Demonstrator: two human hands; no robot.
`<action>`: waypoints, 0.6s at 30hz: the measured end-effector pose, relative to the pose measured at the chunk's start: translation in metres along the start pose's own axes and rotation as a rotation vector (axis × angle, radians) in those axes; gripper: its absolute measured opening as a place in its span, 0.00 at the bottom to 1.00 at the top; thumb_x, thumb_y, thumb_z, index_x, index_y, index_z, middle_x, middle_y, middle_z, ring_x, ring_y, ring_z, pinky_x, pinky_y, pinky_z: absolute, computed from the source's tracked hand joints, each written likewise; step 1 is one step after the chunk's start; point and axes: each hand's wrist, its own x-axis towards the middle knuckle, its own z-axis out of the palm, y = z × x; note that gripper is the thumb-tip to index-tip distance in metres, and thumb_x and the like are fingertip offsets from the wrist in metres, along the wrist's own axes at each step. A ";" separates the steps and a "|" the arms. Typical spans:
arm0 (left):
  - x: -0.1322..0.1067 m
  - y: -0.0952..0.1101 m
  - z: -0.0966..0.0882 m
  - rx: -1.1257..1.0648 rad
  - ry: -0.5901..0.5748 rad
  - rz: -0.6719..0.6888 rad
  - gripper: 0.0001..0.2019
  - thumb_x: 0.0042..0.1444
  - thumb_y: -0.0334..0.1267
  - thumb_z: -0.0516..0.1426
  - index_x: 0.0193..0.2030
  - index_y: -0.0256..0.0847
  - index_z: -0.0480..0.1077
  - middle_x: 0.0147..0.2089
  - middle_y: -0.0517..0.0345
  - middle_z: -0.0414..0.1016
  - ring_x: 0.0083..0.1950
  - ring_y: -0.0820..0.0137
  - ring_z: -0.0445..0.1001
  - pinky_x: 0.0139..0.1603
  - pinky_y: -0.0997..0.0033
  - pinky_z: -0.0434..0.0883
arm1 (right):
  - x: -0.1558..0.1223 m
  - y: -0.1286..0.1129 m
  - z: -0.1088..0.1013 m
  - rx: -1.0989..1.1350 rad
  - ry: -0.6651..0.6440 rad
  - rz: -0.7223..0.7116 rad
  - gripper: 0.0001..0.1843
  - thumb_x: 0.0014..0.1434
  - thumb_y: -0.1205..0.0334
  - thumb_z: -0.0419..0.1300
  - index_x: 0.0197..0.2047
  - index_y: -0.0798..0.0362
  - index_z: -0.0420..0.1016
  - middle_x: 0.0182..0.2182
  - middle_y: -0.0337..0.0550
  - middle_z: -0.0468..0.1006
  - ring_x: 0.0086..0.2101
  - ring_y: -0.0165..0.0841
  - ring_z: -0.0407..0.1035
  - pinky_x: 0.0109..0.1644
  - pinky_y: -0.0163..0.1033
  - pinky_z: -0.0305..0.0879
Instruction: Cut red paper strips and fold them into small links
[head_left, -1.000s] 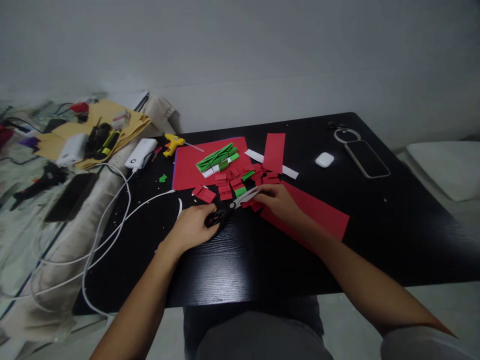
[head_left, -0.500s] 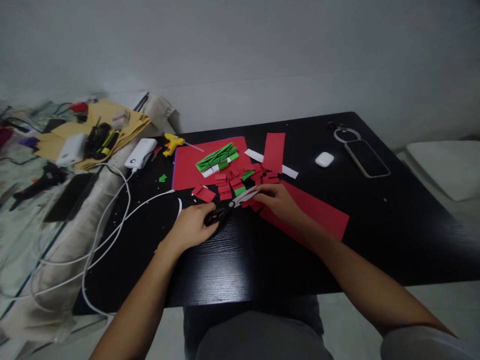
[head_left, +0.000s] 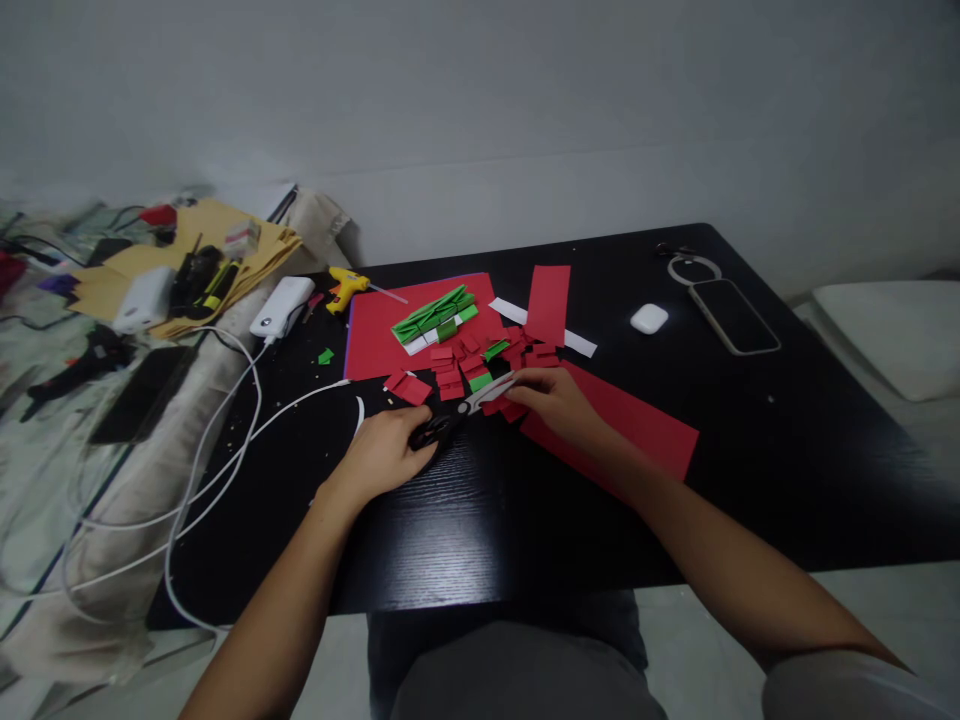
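We've got a black counter, kinda shiny up front. Lying right on it we see a yellow glue gun, white power bank, green scraps, long red sheet, small white case and phone.

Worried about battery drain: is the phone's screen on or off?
Off, it seems: the phone on the black table lies face up and dark, with no glow or picture.
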 end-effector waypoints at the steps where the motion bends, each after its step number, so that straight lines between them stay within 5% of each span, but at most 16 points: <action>1: 0.000 0.000 0.000 -0.001 -0.002 -0.002 0.08 0.60 0.42 0.55 0.33 0.41 0.67 0.31 0.57 0.74 0.31 0.65 0.73 0.31 0.70 0.59 | 0.000 0.000 0.000 0.000 0.000 -0.001 0.10 0.56 0.61 0.61 0.37 0.51 0.84 0.37 0.44 0.85 0.40 0.39 0.77 0.51 0.45 0.68; 18: 0.000 -0.002 0.001 0.015 -0.001 0.010 0.09 0.61 0.42 0.54 0.33 0.41 0.67 0.31 0.56 0.75 0.31 0.65 0.73 0.31 0.70 0.60 | 0.001 0.001 0.000 0.054 -0.026 0.024 0.09 0.56 0.61 0.62 0.37 0.50 0.85 0.37 0.43 0.85 0.40 0.39 0.78 0.50 0.44 0.70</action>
